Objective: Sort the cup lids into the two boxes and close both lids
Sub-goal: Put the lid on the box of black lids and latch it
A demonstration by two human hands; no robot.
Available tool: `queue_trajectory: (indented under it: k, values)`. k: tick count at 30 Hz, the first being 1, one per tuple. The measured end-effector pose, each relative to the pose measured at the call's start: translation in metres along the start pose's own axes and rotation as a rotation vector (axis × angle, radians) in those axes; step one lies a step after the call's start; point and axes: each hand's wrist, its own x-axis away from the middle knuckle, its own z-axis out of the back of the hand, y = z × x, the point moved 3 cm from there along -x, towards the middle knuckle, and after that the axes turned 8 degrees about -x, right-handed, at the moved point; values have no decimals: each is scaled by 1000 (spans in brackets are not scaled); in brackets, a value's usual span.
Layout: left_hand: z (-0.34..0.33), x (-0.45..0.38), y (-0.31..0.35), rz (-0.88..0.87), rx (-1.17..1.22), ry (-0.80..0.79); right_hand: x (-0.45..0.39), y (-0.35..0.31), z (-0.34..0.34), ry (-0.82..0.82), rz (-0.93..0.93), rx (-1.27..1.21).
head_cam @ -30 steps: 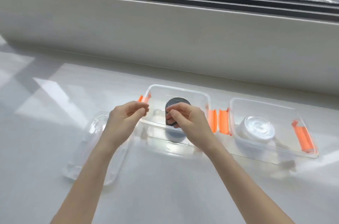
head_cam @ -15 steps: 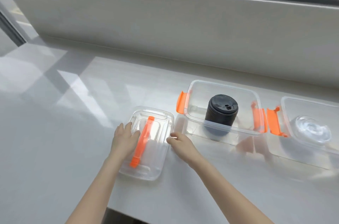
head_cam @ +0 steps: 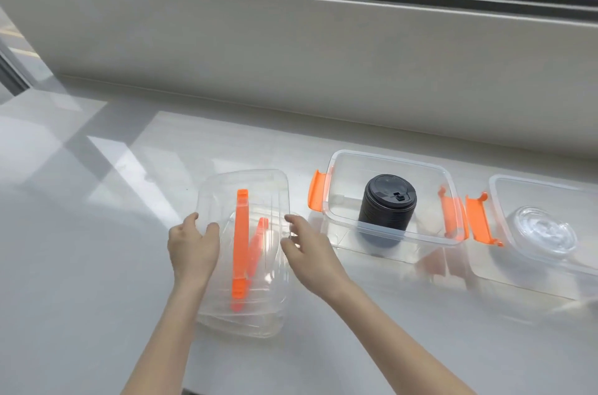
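Gripping a clear, rounded-rectangle plastic box lid (head_cam: 259, 200) by its sides, left hand (head_cam: 193, 249) and right hand (head_cam: 307, 252) lift it

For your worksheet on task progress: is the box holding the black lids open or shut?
Open. The box has no lid on; its orange clips hang loose, black lids exposed. Both hands grip a box lid beside it.

left hand (head_cam: 193, 245), right hand (head_cam: 306, 252), fingers spread

— Anything worn on the arms?
— No; both forearms are bare to the frame's lower edge; the left hand (head_cam: 193, 249) and right hand (head_cam: 309, 255) carry no gloves, rings or watch.
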Motion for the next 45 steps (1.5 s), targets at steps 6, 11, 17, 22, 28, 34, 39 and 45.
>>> queue_trajectory:
  k: [6,11,17,22,28,34,39,45]
  values:
    - [33,4,52,-39,227,66,8,-54,50,185,305,-264]
    - [25,18,110,-92,512,-111,14,-80,113,163,214,-705]
    - [-7,47,176,-112,765,-529,36,-112,201,162,308,-503]
    - [-30,46,204,-115,926,-795,55,-115,236,53,376,-190]
    - [-61,37,201,-109,1017,-922,51,-51,209,51,362,173]
    - [-97,29,178,-260,527,-538,30,12,190,61,290,349]
    - [-111,25,169,-386,253,-377,22,30,186,56,256,348]
    - [-112,23,172,-483,176,-302,20,27,182,20,277,377]
